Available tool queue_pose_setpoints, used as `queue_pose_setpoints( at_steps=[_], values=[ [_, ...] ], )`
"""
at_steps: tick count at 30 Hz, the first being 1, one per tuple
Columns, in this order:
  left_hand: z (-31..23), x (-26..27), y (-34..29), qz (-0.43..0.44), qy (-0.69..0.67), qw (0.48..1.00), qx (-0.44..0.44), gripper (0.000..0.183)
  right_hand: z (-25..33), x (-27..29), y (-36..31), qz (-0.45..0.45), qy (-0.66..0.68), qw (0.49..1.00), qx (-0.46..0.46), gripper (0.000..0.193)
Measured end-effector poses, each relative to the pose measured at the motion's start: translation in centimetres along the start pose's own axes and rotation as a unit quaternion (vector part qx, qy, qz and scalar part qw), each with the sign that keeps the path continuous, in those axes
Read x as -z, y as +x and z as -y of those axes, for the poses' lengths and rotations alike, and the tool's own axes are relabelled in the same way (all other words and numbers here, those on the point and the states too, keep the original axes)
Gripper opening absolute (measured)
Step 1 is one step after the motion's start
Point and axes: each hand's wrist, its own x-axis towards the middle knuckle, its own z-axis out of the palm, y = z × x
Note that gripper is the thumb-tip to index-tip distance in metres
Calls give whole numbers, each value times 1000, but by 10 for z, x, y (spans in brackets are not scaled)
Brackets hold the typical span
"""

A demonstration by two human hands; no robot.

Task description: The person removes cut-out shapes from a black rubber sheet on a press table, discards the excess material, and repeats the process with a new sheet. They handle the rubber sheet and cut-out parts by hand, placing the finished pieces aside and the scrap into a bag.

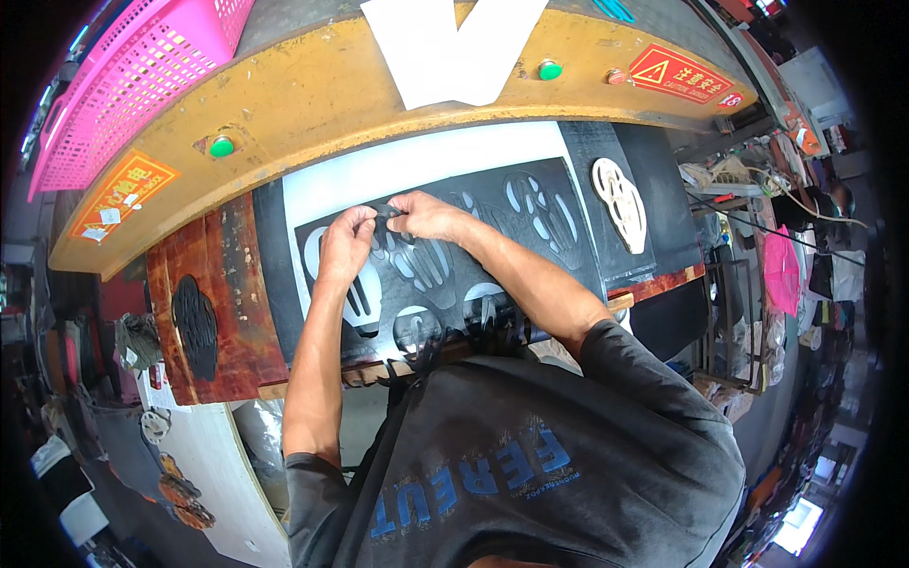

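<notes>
head view: pinching a small dark piece (384, 215) in the fingertips of the left hand (348, 240) and the right hand (425, 217), close together left of centre in the frame, perhaps gripped from two sides to manage something thin and bendy. cannot tell its full outline behind the fingers. held just above a black sheet (488, 178), spread over a white board (426, 151), probably for flat support; pierced by looped, finger-like openings, with white showing through some. at the right of the frame, on a dark mat (592, 142), a cream, strappy shape (618, 204) with rounded slots. at the left, on the worn reddish-brown table (237, 293), a black bundle (195, 327) of narrow loops, likely kept out of the way. in the upper left, a pink basket (156, 71) of perforated plastic, beside a scuffed yellow beam (322, 99).
</notes>
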Motion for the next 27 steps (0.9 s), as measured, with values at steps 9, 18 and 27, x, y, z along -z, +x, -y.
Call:
queue_pose_setpoints(
  at_steps=[9,18,27],
  values=[
    [6,-5,-10,-49,-65,995,59,40,-6,0,2,2,50,999,-14,11],
    [-6,-4,-21,10,-152,980,126,41,-3,-2,-2,-11,42,999,-5,9],
    [-5,-13,-30,-142,3,989,-44,31,-13,-5,3,-32,81,996,11,5]
  ],
)
